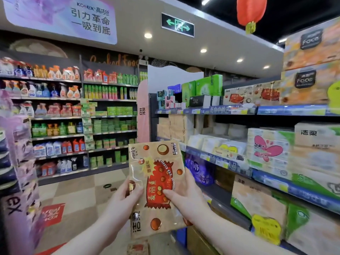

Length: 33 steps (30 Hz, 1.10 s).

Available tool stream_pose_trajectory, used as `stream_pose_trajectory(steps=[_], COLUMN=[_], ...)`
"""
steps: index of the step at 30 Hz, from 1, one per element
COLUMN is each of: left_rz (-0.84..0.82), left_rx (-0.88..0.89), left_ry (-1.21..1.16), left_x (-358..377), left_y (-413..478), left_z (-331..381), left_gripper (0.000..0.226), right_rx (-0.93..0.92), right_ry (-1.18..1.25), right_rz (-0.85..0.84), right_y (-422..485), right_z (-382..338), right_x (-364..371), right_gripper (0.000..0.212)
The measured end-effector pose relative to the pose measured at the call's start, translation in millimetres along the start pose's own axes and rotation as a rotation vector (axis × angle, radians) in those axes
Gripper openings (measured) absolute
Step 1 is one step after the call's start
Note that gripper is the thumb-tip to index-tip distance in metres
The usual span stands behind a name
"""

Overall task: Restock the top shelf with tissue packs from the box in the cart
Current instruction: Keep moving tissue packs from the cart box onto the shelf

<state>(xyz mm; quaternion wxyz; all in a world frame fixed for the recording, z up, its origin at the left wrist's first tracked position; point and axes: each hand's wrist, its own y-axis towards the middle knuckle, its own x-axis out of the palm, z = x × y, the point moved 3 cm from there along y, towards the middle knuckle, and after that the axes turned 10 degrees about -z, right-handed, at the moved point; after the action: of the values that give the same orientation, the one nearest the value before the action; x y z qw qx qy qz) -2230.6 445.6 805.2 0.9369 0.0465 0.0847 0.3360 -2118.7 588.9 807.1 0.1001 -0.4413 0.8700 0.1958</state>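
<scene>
Both hands hold one tan tissue pack [156, 162] upright in the aisle, near the middle of the scene. The left hand [127, 192] grips its left edge, thumb on the front. The right hand [185, 190] grips the right edge, thumb pressed on the red print. The top shelf [220, 110], farther off on the right, carries matching packs [239, 94].

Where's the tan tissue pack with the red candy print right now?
Head view, lower centre: the tissue pack is held up between the left hand and right hand, in the aisle just left of the tissue shelves.
</scene>
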Motion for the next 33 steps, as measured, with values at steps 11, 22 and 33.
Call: stream_pose_trajectory(steps=[11,22,33], left_rz=[-0.241,-0.561,-0.496], left_rx=[0.186,0.358,0.645], left_ry=[0.004,-0.125,-0.116], left_x=[-14.0,106.3,207.8], left_y=[231.1,381.9,520.0], left_z=[18.3,79.1,186.1], left_gripper=[0.043,0.039,0.019], right_rx=[-0.028,-0.013,-0.203], right_ry=[-0.101,-0.257,-0.431], right_rz=[0.264,0.637,0.722], right_y=[168.0,238.4,333.3], right_z=[4.9,3.0,-36.2], right_x=[-48.5,-188.4,-352.2], right_gripper=[0.076,0.082,0.072])
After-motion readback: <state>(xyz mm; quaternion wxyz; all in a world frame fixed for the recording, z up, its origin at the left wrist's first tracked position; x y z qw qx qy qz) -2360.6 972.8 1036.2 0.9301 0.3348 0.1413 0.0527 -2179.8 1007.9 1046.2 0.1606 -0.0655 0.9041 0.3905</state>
